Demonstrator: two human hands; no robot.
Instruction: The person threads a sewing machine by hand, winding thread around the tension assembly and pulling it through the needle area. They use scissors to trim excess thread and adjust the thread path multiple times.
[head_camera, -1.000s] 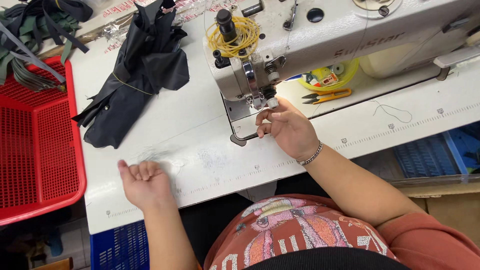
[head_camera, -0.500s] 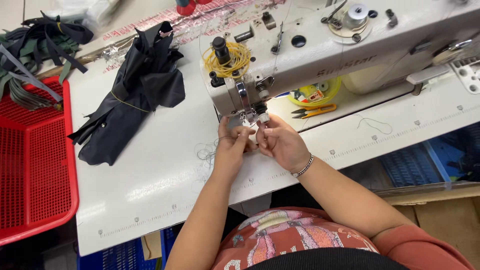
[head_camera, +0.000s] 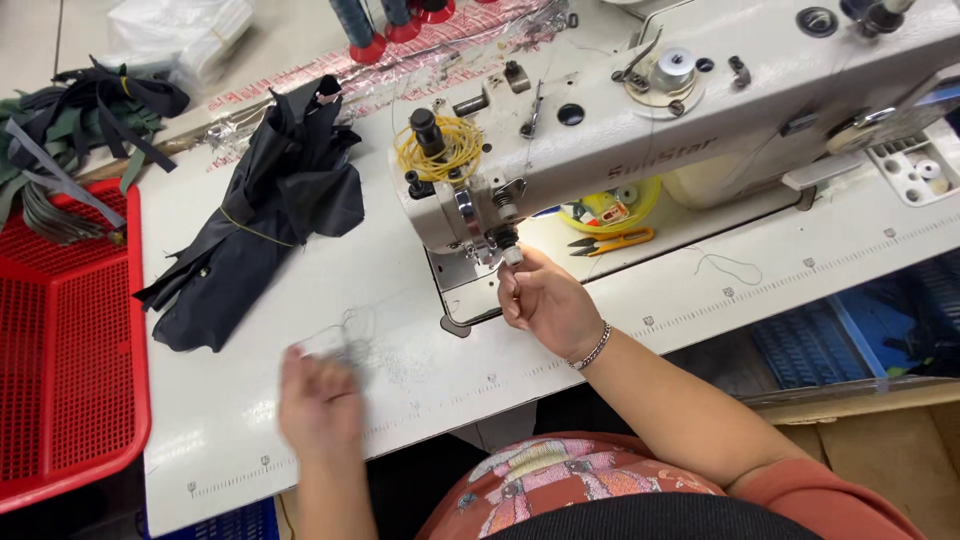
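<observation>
So the right hand (head_camera: 545, 300) is parked right at the needle area (head_camera: 505, 248) of the sewing machine (head_camera: 640, 120), fingers pinched narrow on something small just under the presser foot. A thread end is the likely guess, but it's too thin to be made out. Whatever is pinched runs roughly up and down, from the fingertips straight up into the machine head, so the right hand is by far the nearer one.

The left hand (head_camera: 320, 400) is well apart, low over the worktop (head_camera: 250, 420) and motion-blurred, so how its fingers are set can't be told. A faint loose tangle of thread (head_camera: 350, 325) lies just above it.

A black fabric bundle (head_camera: 270, 220) sits off to the left, beside a red basket (head_camera: 70, 350). The needle itself is hidden behind the fingers.
</observation>
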